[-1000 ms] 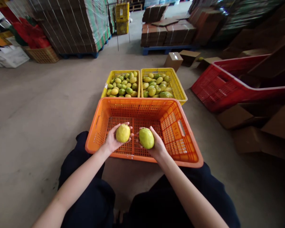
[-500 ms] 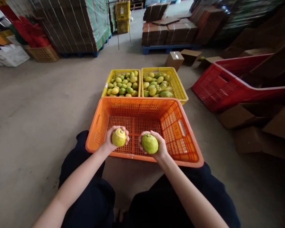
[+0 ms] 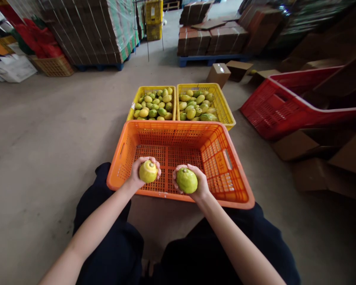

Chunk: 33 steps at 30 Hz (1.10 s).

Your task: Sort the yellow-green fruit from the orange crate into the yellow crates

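My left hand (image 3: 137, 169) is wrapped round a yellow papaya (image 3: 148, 172), its stem end turned up toward me. A greener papaya (image 3: 186, 181) sits in my right hand (image 3: 201, 181), fingers curled about its far side. Both fruits are held apart, over the near part of an orange plastic crate (image 3: 166, 194). Through the gap between my hands the slatted crate floor shows. Beyond it, a left yellow crate (image 3: 175, 103) and a right yellow crate (image 3: 224, 107) hold many green and yellow papayas.
A large red crate (image 3: 262, 107) stands at the right, with open cardboard boxes (image 3: 296, 144) below it. Farther back are a small carton (image 3: 218, 74), boxes on a blue pallet (image 3: 209, 60) and a tall wrapped stack (image 3: 80, 31). My knees flank the orange crate.
Almost nothing differs. Both hands keep hold of their papayas over the orange crate, with only a very slight shift of the left one.
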Available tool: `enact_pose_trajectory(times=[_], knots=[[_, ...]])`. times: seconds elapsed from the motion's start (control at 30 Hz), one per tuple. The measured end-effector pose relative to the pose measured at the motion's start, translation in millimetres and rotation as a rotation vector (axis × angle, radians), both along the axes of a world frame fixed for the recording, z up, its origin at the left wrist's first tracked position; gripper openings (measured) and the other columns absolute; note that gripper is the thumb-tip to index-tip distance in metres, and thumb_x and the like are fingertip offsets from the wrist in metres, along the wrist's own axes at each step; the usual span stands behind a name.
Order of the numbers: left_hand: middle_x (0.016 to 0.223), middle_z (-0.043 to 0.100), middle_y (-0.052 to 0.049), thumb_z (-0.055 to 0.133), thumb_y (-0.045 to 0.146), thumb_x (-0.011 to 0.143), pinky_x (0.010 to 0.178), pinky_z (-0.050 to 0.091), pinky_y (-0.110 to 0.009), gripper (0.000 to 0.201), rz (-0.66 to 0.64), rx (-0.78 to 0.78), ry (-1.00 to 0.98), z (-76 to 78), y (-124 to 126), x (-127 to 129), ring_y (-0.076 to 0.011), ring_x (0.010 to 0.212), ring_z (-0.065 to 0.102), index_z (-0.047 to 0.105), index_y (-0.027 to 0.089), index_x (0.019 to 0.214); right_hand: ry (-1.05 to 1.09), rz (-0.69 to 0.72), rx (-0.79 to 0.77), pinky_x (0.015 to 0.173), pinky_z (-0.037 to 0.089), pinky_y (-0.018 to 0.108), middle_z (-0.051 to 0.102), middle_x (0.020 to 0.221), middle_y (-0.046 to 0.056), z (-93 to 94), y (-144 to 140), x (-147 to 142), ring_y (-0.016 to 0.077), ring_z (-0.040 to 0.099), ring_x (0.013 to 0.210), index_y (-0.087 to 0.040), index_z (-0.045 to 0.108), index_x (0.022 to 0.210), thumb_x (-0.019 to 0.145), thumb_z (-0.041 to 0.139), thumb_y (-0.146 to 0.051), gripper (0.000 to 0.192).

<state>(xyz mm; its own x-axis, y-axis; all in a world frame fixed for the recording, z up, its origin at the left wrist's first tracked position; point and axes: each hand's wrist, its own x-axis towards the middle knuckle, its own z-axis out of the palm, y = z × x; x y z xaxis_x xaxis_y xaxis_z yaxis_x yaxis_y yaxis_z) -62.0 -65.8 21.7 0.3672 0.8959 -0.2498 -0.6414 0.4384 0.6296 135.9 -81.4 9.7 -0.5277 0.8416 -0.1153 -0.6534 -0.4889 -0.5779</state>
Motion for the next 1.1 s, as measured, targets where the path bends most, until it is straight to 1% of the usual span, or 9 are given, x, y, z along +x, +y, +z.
enact_pose_trajectory(times=[0.2, 0.33, 0.4, 0.47, 0.6, 0.73, 0.9, 1.0, 1.1], knots=[[0.062, 0.062, -0.004, 0.06, 0.034, 0.068, 0.05, 0.049, -0.028, 0.02, 0.011, 0.012, 0.024, -2.3, 0, 1, -0.0178, 0.053, 0.062, 0.062, 0.014, 0.062, 0.0, -0.021, -0.033, 0.031, 0.045, 0.023, 0.071, 0.068, 0.006, 1.2, 1, 0, 0.0189, 0.066, 0.049, -0.013, 0.072, 0.079, 0.077, 0.063, -0.041, 0.03], [0.058, 0.063, -0.004, 0.058, 0.033, 0.071, 0.074, 0.053, -0.035, 0.022, 0.062, 0.052, 0.014, -7.1, 1, 2, -0.0162, 0.058, 0.061, 0.066, 0.014, 0.061, 0.011, -0.032, -0.059, 0.032, 0.045, 0.022, 0.071, 0.067, 0.005, 1.6, 2, 0, 0.0182, 0.065, 0.049, -0.014, 0.072, 0.079, 0.075, 0.064, -0.043, 0.029], [0.057, 0.063, -0.004, 0.058, 0.032, 0.072, 0.088, 0.051, -0.039, 0.023, 0.066, 0.066, 0.001, -8.1, 1, 2, -0.0148, 0.059, 0.06, 0.067, 0.014, 0.061, 0.016, -0.031, -0.063, 0.032, 0.045, 0.022, 0.071, 0.068, 0.005, 1.0, 2, 0, 0.0177, 0.065, 0.049, -0.015, 0.071, 0.079, 0.076, 0.063, -0.043, 0.029], [0.057, 0.064, -0.005, 0.057, 0.031, 0.073, 0.095, 0.048, -0.041, 0.024, 0.061, 0.063, -0.008, -7.2, 1, 2, -0.014, 0.058, 0.059, 0.068, 0.014, 0.06, 0.017, -0.028, -0.067, 0.032, 0.045, 0.022, 0.07, 0.068, 0.005, 0.3, 2, 0, 0.0176, 0.065, 0.049, -0.015, 0.071, 0.079, 0.076, 0.062, -0.043, 0.029], [0.057, 0.063, -0.004, 0.055, 0.029, 0.074, 0.094, 0.05, -0.043, 0.024, 0.076, -0.016, -0.024, 0.3, -1, 3, -0.0144, 0.057, 0.061, 0.066, 0.014, 0.059, 0.017, -0.03, -0.076, 0.032, 0.044, 0.023, 0.07, 0.068, 0.005, -0.7, 2, 0, 0.0176, 0.064, 0.05, -0.015, 0.07, 0.08, 0.077, 0.062, -0.043, 0.03], [0.059, 0.063, -0.005, 0.052, 0.025, 0.077, 0.084, 0.056, -0.04, 0.024, 0.125, -0.142, -0.045, 8.2, -2, 5, -0.015, 0.058, 0.063, 0.064, 0.013, 0.06, 0.013, -0.028, -0.115, 0.032, 0.045, 0.023, 0.071, 0.071, 0.005, -1.8, 3, 0, 0.0178, 0.065, 0.051, -0.015, 0.07, 0.082, 0.078, 0.061, -0.043, 0.03], [0.074, 0.069, -0.006, 0.049, 0.027, 0.084, 0.078, 0.058, -0.036, 0.023, 0.195, -0.266, -0.115, 9.0, 1, 5, -0.0159, 0.065, 0.068, 0.066, 0.013, 0.077, 0.03, -0.075, -0.173, 0.038, 0.049, 0.025, 0.073, 0.078, 0.008, -1.2, 4, -3, 0.0193, 0.068, 0.059, -0.014, 0.068, 0.095, 0.084, 0.056, -0.04, 0.031], [0.093, 0.072, -0.008, 0.05, 0.029, 0.085, 0.084, 0.058, -0.039, 0.026, 0.2, -0.293, -0.177, 6.4, 3, 3, -0.0198, 0.081, 0.071, 0.066, 0.014, 0.099, 0.047, -0.147, -0.211, 0.048, 0.055, 0.028, 0.074, 0.091, 0.01, 1.2, 3, -4, 0.0198, 0.07, 0.067, -0.016, 0.065, 0.11, 0.086, 0.054, -0.035, 0.032], [0.107, 0.07, -0.014, 0.048, 0.029, 0.086, 0.087, 0.058, -0.043, 0.038, 0.186, -0.318, -0.239, 2.7, 4, 2, -0.0271, 0.101, 0.069, 0.06, 0.012, 0.118, 0.046, -0.187, -0.288, 0.06, 0.061, 0.03, 0.075, 0.096, 0.011, 2.0, 2, -4, 0.0214, 0.072, 0.075, -0.015, 0.065, 0.107, 0.084, 0.054, -0.028, 0.029]])
